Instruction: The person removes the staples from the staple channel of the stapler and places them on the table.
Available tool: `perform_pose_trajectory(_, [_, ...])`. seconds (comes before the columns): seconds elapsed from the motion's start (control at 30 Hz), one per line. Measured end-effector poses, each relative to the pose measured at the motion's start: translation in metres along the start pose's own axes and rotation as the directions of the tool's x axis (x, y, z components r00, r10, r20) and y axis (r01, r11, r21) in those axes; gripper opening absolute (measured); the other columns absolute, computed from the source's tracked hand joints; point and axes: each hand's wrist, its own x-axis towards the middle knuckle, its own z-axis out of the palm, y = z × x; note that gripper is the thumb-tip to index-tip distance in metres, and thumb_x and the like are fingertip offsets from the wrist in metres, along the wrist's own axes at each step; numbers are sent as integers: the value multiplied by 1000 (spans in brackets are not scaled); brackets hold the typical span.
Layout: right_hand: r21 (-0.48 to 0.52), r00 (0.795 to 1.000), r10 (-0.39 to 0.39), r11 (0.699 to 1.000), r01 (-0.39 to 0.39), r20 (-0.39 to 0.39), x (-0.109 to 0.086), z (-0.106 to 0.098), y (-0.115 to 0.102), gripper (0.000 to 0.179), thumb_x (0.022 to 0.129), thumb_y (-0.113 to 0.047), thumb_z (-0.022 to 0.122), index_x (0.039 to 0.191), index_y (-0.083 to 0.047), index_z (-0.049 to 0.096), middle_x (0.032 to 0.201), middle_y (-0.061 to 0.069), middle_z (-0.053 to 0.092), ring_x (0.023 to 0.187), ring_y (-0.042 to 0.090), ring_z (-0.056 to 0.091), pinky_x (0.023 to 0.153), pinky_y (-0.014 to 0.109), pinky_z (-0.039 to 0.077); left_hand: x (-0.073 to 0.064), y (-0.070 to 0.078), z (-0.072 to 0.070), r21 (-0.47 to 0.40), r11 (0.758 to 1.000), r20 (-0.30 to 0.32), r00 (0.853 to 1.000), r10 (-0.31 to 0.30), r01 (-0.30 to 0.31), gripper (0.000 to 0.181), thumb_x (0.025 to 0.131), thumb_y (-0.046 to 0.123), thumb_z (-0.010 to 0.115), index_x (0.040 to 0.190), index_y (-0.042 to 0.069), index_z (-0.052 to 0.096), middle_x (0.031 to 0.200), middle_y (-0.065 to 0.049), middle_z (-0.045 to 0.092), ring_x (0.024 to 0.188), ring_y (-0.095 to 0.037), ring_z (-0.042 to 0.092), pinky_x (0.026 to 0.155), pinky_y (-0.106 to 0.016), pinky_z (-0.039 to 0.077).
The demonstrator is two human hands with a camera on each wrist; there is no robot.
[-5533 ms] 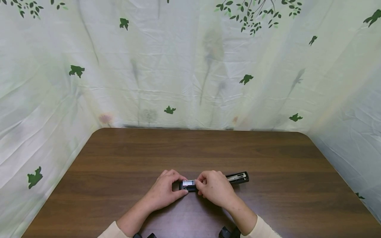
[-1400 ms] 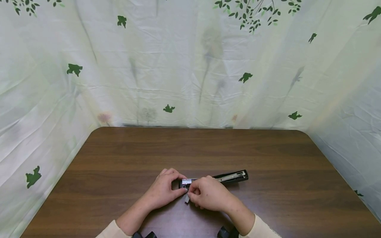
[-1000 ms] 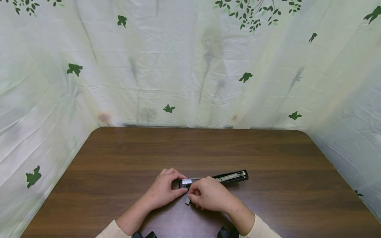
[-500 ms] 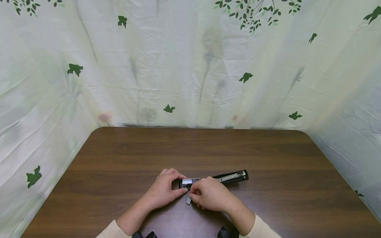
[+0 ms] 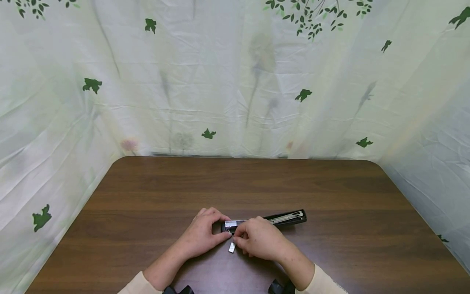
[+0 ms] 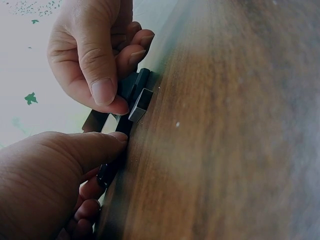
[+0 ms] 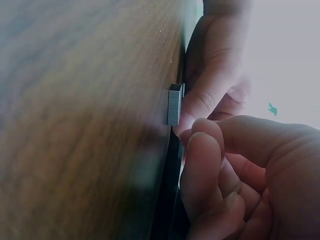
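Observation:
A black stapler [image 5: 286, 218] lies folded open on the table, its long metal channel showing to the right and a shiny metal part at its left end. My left hand [image 5: 202, 234] grips that left end between thumb and fingers. Just in front of the stapler is a short grey strip of staples [image 5: 232, 247], its ridged side plain in the right wrist view. My right hand [image 5: 258, 241] has its thumb and curled index finger together at the upper end of this strip and seems to pinch it; the exact contact is partly hidden. The right hand also covers the stapler's middle.
The brown wooden table [image 5: 235, 183] has rounded far corners. A pale cloth curtain [image 5: 235, 81] with leaf prints hangs behind it and along both sides. Dark wrist devices [image 5: 280, 287] show at the lower frame edge.
My right hand has moved from over the stapler's left part to its near side, where the strip of staples has come into view. The strip turns slightly; my left hand stays put.

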Motion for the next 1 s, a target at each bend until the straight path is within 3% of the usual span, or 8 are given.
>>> perform_pose_trajectory(0.7, [25, 999, 22, 999, -21, -48, 2, -1, -1, 15, 87, -24, 62, 73, -24, 66, 45, -19, 50, 36, -2, 47, 45, 21, 39, 0, -1, 0, 2, 1000, -2, 1000, 2, -2, 30, 72, 35, 77, 99, 30, 66, 92, 21, 52, 88, -4, 44, 79, -31, 37])
perform_pose_trajectory(1.0, [-18, 986, 19, 1000, -22, -163, 3, -2, 0, 9, 86, -24, 62, 78, -24, 66, 46, -21, 48, 40, -3, 46, 45, 22, 37, 0, -1, 1, 0, 1000, -3, 1000, 1, -1, 29, 72, 35, 78, 98, 29, 66, 91, 21, 52, 87, -5, 44, 78, -31, 37])
